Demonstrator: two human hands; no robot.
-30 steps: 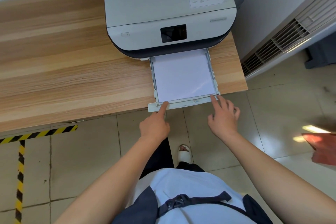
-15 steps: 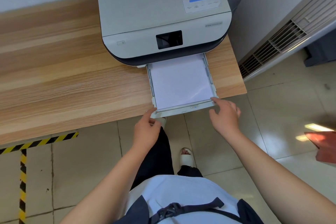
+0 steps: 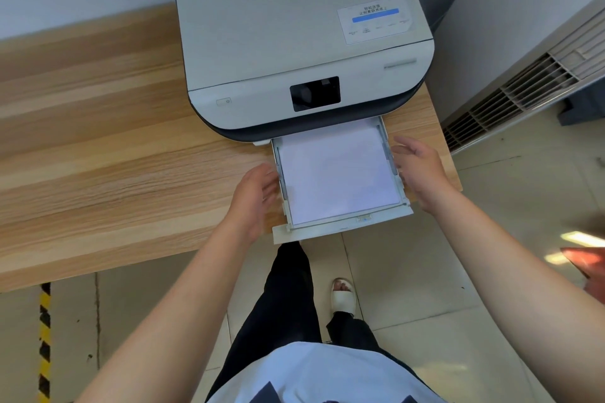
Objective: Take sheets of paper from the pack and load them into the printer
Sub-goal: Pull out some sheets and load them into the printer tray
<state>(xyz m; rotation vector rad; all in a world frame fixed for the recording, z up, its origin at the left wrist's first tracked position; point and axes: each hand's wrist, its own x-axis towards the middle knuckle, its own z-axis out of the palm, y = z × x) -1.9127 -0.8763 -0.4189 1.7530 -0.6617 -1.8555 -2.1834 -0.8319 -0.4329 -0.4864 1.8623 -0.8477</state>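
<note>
Two hands flank the pulled-out paper tray [image 3: 340,230] of a grey printer [image 3: 294,42]. Sticker [image 3: 375,19] on the lid has a blue bar and some small print, way too blurry to read. Left hand [image 3: 253,198] is open, fingers loosely spread, right beside the tray's left wall, holding nothing; can't tell if it touches. Right hand [image 3: 420,170] is open too, palm facing the tray's right wall, just beside it. Paper [image 3: 337,177] lies flat in the tray. Tray front hangs past the wooden table [image 3: 114,157] edge; tiled floor [image 3: 409,271] below, vent unit [image 3: 523,85] close on the right.
</note>
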